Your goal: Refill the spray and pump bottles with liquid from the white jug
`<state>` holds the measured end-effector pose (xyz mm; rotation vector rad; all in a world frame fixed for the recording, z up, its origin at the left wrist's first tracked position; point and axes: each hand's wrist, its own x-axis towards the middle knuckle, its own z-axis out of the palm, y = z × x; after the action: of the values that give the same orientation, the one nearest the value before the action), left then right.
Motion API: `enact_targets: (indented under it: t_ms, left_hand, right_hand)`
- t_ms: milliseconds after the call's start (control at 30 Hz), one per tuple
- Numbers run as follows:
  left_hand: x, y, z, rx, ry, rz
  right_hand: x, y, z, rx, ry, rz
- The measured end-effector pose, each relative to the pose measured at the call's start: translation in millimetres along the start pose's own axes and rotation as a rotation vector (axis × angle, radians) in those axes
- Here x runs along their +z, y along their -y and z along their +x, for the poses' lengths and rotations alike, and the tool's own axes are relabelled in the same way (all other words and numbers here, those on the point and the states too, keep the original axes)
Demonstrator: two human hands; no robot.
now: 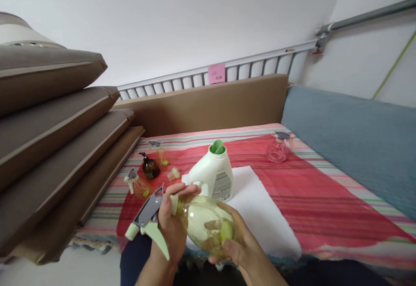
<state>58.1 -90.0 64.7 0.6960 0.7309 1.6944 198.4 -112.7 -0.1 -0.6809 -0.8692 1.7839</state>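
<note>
A clear yellow-green spray bottle (203,223) lies tilted sideways between my hands, low in the middle of the view. My left hand (172,223) is closed around its neck, just behind the grey and pale green trigger head (147,219). My right hand (242,245) is wrapped under the round body of the bottle. Right behind the bottle stands a white detergent jug (214,175) with an open green spout, on a white cloth (256,208).
A red striped cover (318,195) spreads over the surface. At its left sit two small amber spray bottles (138,184) (160,152), a dark pump bottle (150,167) and a small cap (173,173). A clear pink spray bottle (278,148) stands far right. Brown cushions (55,134) are stacked at left.
</note>
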Motion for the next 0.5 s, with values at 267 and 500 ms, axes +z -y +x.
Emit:
enact_targets:
  t_ms: [267, 500]
  left_hand:
    - [-2.5, -9.3, 3.0, -0.083, 0.108, 0.138]
    - [-1.1, -9.9, 3.0, -0.042, 0.063, 0.159]
  right_hand:
    - [-5.5, 7.9, -3.2, 0.237, 0.137, -0.041]
    - [0.3, 8.4, -8.6, 0.166, 0.08, -0.01]
